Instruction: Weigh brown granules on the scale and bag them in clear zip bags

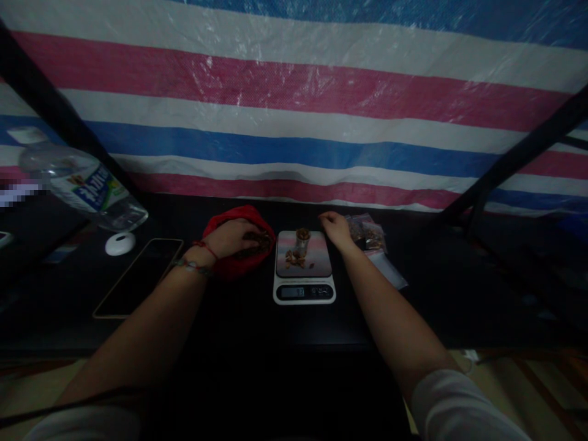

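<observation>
Your left hand [234,237] sits in the red bag [239,248], fingers curled on nuts, just left of the scale [304,288]. Your right hand [336,228], fingers together, touches plastic packets [367,234]. A phone [140,277] and bottle [82,187] lie farther left.

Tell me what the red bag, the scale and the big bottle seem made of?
Red bag: soft crumpled cloth or thin plastic, unclear which. Scale: white plastic body, with a glossy top that mirrors the striped sheet. Bottle: clear plastic, see-through with a printed label.
</observation>
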Action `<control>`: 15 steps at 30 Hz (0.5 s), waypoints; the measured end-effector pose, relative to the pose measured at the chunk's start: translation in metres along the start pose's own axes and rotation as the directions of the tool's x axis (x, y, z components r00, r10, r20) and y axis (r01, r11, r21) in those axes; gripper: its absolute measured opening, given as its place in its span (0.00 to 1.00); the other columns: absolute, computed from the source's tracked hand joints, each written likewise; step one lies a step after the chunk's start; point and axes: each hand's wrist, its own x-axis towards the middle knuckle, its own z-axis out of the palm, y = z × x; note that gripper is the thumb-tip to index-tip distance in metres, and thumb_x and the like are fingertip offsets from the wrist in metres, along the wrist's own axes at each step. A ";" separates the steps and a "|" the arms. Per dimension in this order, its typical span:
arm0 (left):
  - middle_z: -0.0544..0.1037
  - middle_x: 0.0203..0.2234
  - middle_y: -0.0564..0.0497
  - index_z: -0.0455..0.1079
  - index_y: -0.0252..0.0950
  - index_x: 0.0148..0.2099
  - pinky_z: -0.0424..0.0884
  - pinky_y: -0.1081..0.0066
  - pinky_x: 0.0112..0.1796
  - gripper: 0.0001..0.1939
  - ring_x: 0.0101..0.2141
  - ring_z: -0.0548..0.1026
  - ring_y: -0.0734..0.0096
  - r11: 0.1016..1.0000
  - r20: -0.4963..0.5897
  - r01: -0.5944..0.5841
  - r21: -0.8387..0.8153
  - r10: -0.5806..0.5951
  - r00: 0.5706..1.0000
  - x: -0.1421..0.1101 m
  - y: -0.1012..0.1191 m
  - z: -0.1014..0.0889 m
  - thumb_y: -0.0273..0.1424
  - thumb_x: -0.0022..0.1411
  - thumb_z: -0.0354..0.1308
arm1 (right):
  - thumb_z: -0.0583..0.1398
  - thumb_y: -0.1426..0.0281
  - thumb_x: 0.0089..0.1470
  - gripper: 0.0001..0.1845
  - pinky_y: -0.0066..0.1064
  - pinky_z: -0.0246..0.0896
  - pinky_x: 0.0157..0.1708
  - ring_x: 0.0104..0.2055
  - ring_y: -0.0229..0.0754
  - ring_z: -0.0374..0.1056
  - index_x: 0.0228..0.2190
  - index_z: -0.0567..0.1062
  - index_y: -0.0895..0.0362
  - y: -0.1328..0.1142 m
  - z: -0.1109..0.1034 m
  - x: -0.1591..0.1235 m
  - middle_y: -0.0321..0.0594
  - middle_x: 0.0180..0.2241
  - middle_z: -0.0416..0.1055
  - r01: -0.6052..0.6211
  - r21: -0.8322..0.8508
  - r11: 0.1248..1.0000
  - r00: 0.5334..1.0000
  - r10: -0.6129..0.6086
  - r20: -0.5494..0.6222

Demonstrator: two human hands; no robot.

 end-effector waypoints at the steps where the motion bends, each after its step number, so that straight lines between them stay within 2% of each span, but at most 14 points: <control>1: 0.76 0.46 0.48 0.73 0.38 0.49 0.64 0.67 0.50 0.19 0.47 0.72 0.63 1.000 0.001 0.012 0.002 -0.012 1.000 0.000 -0.001 0.000 0.40 0.59 0.53 | 0.54 0.67 0.50 0.13 0.32 0.63 0.37 0.34 0.42 0.70 0.32 0.78 0.57 0.000 0.000 0.000 0.39 0.31 0.76 0.000 -0.001 1.000 1.000 0.000 -0.001; 4: 0.77 0.43 0.47 0.75 0.37 0.45 0.66 0.66 0.48 0.17 0.44 0.73 0.63 0.999 0.010 0.036 0.022 -0.037 0.999 -0.001 -0.003 -0.002 0.38 0.60 0.52 | 0.54 0.67 0.50 0.13 0.32 0.63 0.37 0.34 0.42 0.70 0.32 0.78 0.57 0.000 0.000 0.000 0.38 0.31 0.76 -0.002 -0.002 1.000 1.000 0.002 0.002; 12: 0.78 0.41 0.48 0.75 0.37 0.43 0.66 0.70 0.46 0.14 0.42 0.74 0.65 0.999 0.029 0.014 0.031 -0.015 0.999 -0.001 -0.003 -0.001 0.36 0.57 0.54 | 0.54 0.68 0.51 0.13 0.31 0.63 0.39 0.35 0.41 0.71 0.32 0.78 0.57 -0.005 -0.002 -0.003 0.39 0.32 0.77 0.009 -0.028 1.000 1.000 -0.009 0.005; 15: 0.78 0.39 0.48 0.75 0.37 0.43 0.67 0.70 0.43 0.14 0.40 0.74 0.65 0.999 0.031 0.039 0.031 -0.040 0.999 -0.002 -0.002 -0.003 0.34 0.57 0.54 | 0.53 0.69 0.51 0.13 0.32 0.63 0.40 0.36 0.42 0.71 0.32 0.78 0.57 -0.005 -0.002 -0.003 0.39 0.33 0.77 0.014 -0.029 0.999 1.000 -0.014 -0.005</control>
